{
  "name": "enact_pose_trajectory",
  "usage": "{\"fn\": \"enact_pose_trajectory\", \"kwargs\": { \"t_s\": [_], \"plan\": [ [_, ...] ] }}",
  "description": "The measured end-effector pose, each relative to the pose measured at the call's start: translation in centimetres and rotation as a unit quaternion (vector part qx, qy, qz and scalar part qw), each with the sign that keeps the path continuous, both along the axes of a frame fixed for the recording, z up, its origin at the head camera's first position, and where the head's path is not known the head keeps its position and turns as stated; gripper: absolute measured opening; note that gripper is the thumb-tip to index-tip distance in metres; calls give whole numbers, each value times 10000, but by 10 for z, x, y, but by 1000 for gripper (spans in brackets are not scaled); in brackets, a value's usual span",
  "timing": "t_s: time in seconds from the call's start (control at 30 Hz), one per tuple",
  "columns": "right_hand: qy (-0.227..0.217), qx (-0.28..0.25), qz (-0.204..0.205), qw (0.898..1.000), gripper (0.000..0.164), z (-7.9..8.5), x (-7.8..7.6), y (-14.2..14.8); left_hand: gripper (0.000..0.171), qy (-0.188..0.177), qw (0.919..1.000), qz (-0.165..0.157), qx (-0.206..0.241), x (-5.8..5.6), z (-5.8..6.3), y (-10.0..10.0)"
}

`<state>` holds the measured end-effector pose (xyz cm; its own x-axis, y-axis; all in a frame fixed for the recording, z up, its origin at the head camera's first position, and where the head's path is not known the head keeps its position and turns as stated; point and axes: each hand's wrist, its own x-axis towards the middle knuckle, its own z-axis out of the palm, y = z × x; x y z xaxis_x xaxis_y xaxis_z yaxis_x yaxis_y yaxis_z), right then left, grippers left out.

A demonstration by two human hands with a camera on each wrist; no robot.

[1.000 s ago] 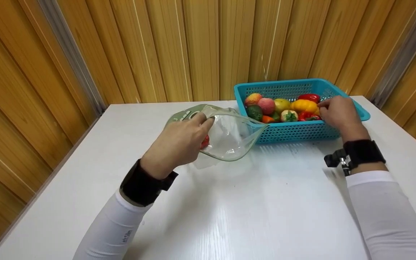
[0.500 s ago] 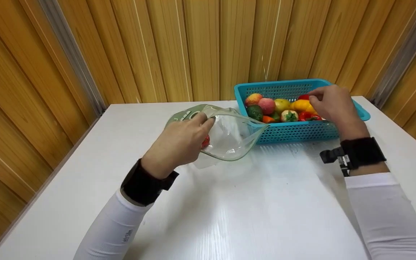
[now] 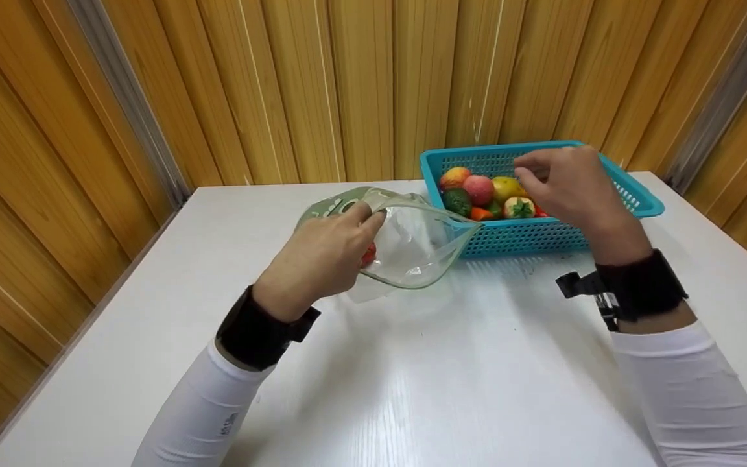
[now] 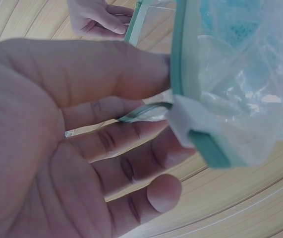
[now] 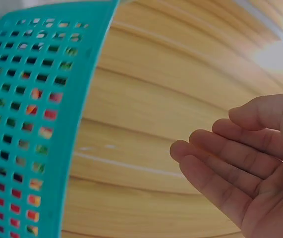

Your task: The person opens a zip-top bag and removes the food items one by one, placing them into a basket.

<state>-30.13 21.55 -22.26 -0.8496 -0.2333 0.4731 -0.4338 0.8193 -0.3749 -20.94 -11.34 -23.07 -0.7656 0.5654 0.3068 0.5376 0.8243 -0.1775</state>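
With thumb and fingers my left hand (image 3: 321, 259) pinches the rim of a clear zip bag (image 3: 415, 250) with green trim, whose mouth gapes toward the right. Something red (image 3: 368, 255) shows inside, partly behind that hand. In the left wrist view the thumb presses the green zip edge (image 4: 179, 49). My right hand (image 3: 574, 185) hovers over the teal basket (image 3: 522, 239), fingers loosely bent, nothing between them in the right wrist view. The basket holds a red-yellow fruit (image 3: 455, 177), a pink-red fruit (image 3: 479, 190), a dark green avocado-like one (image 3: 456, 202) and others, some hidden behind the hand.
The white table (image 3: 464, 376) bears the bag and basket. A wood-patterned panel wall (image 3: 360, 91) stands close behind the basket, and another panelled wall (image 3: 30, 194) rises along the left. The bag's right corner overlaps the basket's front in the head view.
My right hand has lifted from the yellow vegetable at the basket's right and moved up and left above the basket. The left hand and bag have stayed put.
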Motion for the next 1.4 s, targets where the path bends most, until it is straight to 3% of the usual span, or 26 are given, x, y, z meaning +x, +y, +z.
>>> {"fn": "enact_pose_trajectory", "kwargs": {
  "t_s": [0.27, 0.5, 0.67, 1.0, 1.4],
  "plan": [
    [738, 33, 684, 9949, 25, 4, 25, -26, 39, 183, 9998, -33, -28, 1, -1, -1],
    [1416, 45, 1252, 9820, 17, 6, 41, -42, 39, 168, 9998, -51, -28, 1, -2, -1],
    [1647, 57, 1558, 9739, 14, 2, 48, -53, 42, 95, 9999, -73, -28, 1, -2, -2],
    [1014, 846, 2328, 9635, 17, -24, 51, -95, 41, -21, 9999, -134, 21, 0, -3, -1],
    [543, 1183, 2615, 9564, 10, -52, 27, -134, 21, 262, 9987, -430, 83, 1, -7, -6]
  ]
}}
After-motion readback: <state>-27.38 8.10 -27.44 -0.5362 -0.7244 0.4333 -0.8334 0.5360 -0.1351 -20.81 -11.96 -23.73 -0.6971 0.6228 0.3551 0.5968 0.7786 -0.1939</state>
